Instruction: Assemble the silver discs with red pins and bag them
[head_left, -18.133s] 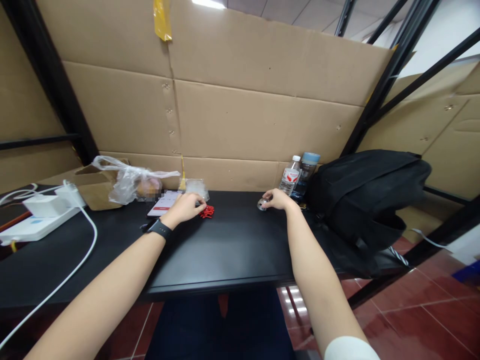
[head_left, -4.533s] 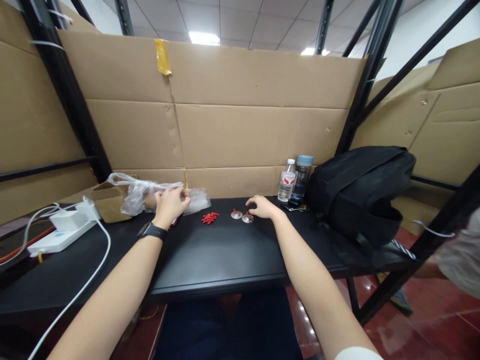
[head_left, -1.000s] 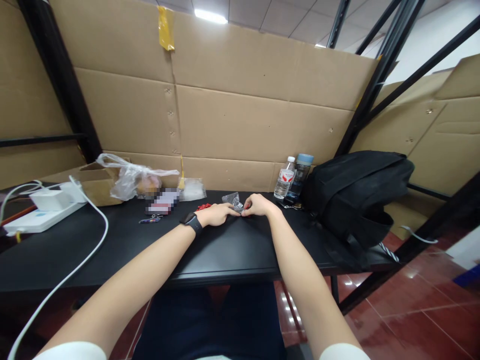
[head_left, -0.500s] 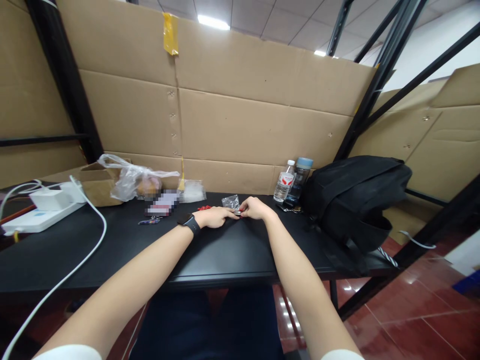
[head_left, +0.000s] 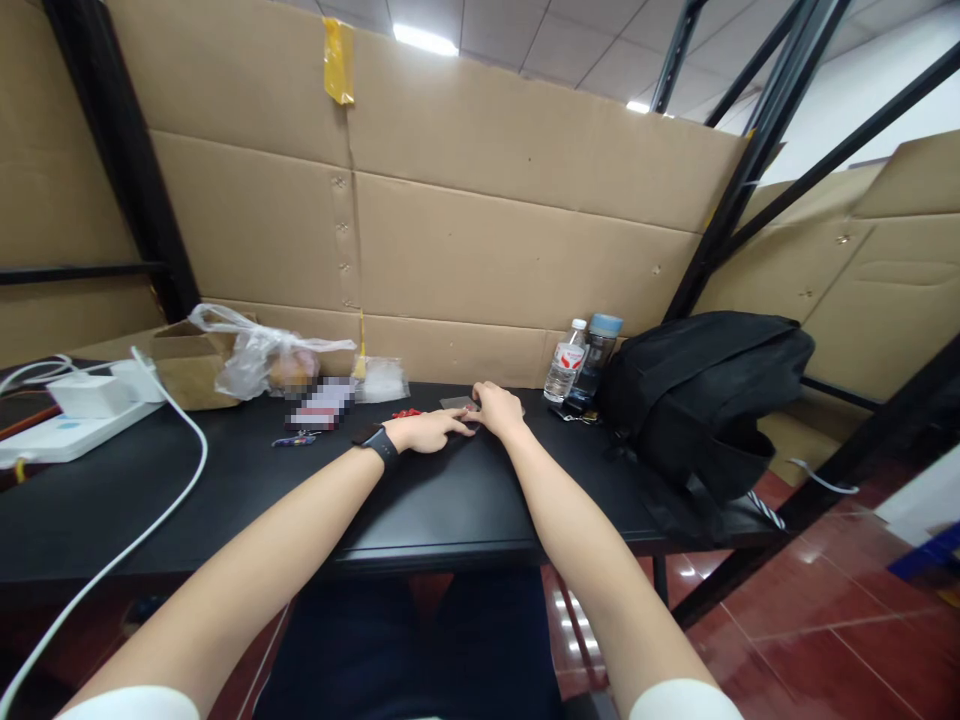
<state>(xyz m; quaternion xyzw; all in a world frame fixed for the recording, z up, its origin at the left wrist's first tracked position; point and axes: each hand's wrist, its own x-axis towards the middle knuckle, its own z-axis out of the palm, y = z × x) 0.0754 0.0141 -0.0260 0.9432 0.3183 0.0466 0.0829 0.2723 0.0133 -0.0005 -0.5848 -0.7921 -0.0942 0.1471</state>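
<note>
A small clear plastic bag [head_left: 454, 404] lies on the black table under my fingertips, mostly covered by my hands. My left hand [head_left: 430, 431], with a dark watch on its wrist, rests palm down at the bag's near edge, index finger stretched to the right and fingertips closed on the edge. My right hand [head_left: 498, 408] bends over the bag from the right, its fingers curled down onto the plastic and its thumb close to my left fingertips. A bit of red shows between the hands. Small red pieces [head_left: 406, 413] lie just behind my left wrist.
A black backpack [head_left: 701, 390], a water bottle [head_left: 565, 365] and a blue-lidded bottle [head_left: 596, 355] stand on the right. To the left are a white power strip [head_left: 82, 440] with cable, a cardboard box [head_left: 191, 370], a knotted plastic bag [head_left: 259, 355] and a clear packet [head_left: 382, 380]. Cardboard [head_left: 450, 260] walls the back.
My right hand has shifted left and turned over the plastic bag, hiding more of it. The bag now lies flatter. My left hand has barely moved; the view has shifted slightly.
</note>
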